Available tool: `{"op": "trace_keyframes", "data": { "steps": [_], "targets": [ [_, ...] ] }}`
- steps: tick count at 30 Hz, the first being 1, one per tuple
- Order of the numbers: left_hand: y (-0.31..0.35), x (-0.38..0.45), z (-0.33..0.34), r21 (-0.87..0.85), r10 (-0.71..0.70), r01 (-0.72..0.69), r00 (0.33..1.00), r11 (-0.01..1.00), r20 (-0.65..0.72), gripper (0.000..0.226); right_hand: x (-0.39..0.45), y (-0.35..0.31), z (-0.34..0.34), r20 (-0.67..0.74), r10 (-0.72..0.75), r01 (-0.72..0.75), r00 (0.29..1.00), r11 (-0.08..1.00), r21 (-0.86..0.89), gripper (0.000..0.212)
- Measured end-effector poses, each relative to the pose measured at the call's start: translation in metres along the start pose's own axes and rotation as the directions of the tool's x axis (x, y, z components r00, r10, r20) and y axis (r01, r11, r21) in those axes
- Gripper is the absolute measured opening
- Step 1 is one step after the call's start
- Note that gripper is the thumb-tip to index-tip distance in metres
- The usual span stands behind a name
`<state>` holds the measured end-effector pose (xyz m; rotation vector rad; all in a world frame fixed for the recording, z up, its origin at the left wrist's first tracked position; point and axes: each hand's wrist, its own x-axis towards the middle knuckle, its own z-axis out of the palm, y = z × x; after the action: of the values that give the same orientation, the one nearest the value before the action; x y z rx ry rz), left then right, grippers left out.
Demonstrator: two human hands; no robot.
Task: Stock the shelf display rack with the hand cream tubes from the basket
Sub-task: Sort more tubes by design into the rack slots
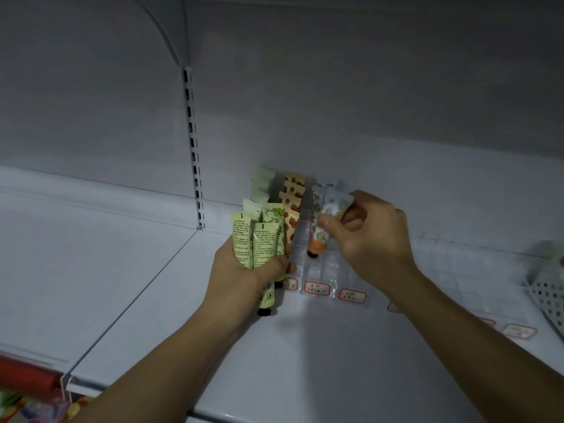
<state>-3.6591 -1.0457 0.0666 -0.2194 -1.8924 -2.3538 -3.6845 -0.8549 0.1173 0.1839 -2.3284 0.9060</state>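
Left hand [244, 267] grips a bunch of green tubes [254, 239] (caps down); right hand [370, 236], knuckles up, pinches an orange-capped tube [328, 222] over the clear rack [326, 270]

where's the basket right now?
Head view: the white perforated basket sits on the shelf at the far right edge of frame, right of the clear display rack and the right hand.
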Motion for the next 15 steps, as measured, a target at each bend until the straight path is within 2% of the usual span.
{"op": "trace_keyframes", "data": {
  "steps": [3, 11, 15],
  "targets": [
    [-0.001, -0.001, 0.0, 0.01, 0.004, -0.004, 1.0, 1.0, -0.003, 0.032, 0.003, 0.0, -0.003, -0.078, -0.02, 0.025, 0.997, 0.997, 0.067, 0.018],
    [-0.003, 0.0, 0.0, 0.03, 0.029, -0.029, 1.0, 0.999, -0.005, 0.033, 0.01, 0.003, 0.011, 0.039, -0.119, 0.124, 0.992, 0.984, -0.131, 0.024],
    [-0.005, 0.001, 0.0, -0.002, 0.042, -0.042, 0.999, 0.999, 0.006, 0.034, 0.016, -0.002, 0.013, 0.12, -0.072, 0.096, 0.99, 0.973, -0.211, 0.026]
  ]
}}
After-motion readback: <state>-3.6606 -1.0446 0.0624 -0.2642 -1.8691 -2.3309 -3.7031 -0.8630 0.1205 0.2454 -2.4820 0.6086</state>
